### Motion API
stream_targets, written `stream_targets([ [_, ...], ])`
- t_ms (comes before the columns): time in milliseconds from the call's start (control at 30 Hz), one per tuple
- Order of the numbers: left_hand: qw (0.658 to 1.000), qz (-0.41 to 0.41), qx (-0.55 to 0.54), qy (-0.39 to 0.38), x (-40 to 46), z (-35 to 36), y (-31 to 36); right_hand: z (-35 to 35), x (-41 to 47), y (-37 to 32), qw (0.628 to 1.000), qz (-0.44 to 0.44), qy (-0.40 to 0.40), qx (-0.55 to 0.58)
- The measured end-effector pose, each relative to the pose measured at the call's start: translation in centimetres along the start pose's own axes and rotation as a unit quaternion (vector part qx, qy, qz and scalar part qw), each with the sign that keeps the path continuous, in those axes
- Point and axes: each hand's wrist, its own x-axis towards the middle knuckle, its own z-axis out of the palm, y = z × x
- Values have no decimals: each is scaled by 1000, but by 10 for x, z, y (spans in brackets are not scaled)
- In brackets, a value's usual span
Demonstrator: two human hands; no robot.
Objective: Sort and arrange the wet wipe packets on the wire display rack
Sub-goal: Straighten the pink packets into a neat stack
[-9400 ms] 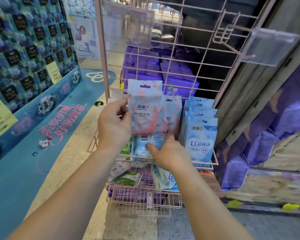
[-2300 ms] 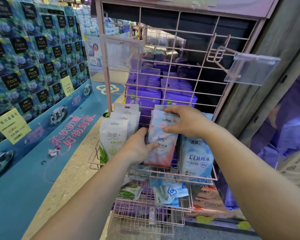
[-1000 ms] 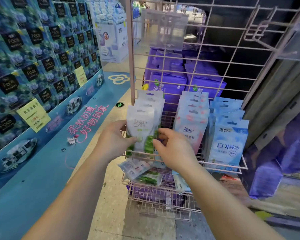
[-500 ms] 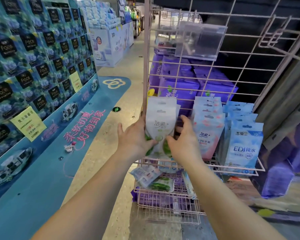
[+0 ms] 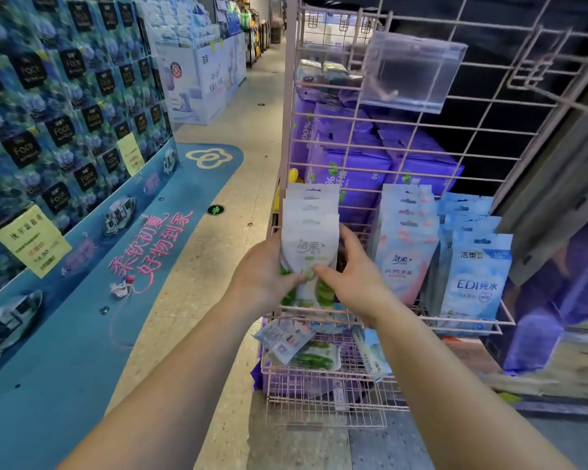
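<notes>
Three rows stand on the wire rack (image 5: 462, 320): blue packets (image 5: 477, 283) at right, pink packets (image 5: 403, 252) mid-frame, and green-and-white packets (image 5: 309, 232) left of centre, whose front packet our left hand (image 5: 263, 276) and right hand (image 5: 352, 278) pinch in a narrow grip.

A shop is shown, most likely a supermarket aisle. Stacked tissue boxes (image 5: 65, 106) with a yellow price tag (image 5: 33, 240) are seen on the left, purple packs (image 5: 350, 164) behind a pink wire display rack (image 5: 404, 137), and promotional floor graphics (image 5: 150, 245) are laid along the aisle.
</notes>
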Motion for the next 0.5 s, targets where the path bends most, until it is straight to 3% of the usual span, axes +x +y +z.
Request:
stream_targets([
  [267,999,-3,17,-38,-6,-2,-1,-8,-13,-13,992,31,-33,-121],
  [400,992,-57,-115,-5,-17,-10,-11,-12,-59,-7,977,-140,146,-66],
  [433,986,-67,-150,9,-23,-12,-17,-10,-73,3,973,-169,148,-57],
  [500,968,-98,-225,42,-39,-11,-35,0,-92,34,986,-127,79,-74],
])
